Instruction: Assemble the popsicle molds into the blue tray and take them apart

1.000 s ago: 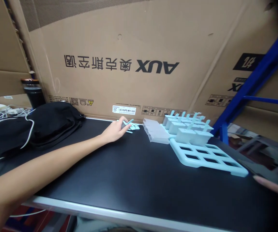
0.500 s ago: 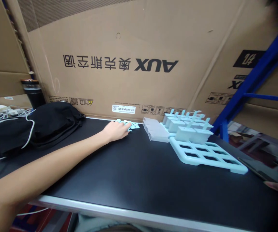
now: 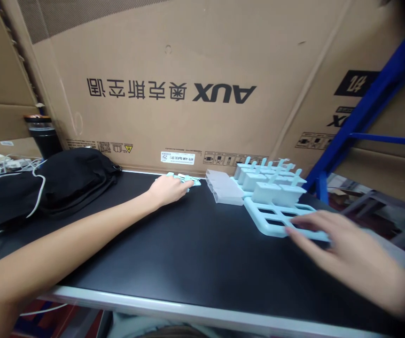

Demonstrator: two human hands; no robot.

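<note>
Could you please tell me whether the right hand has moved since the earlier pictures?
Yes, the right hand has moved left against the rack, from beyond its right end to its near edge.

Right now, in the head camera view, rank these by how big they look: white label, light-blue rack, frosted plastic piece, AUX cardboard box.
1. AUX cardboard box
2. Light-blue rack, even partly hidden by moulds and the right hand
3. Frosted plastic piece
4. White label
</note>
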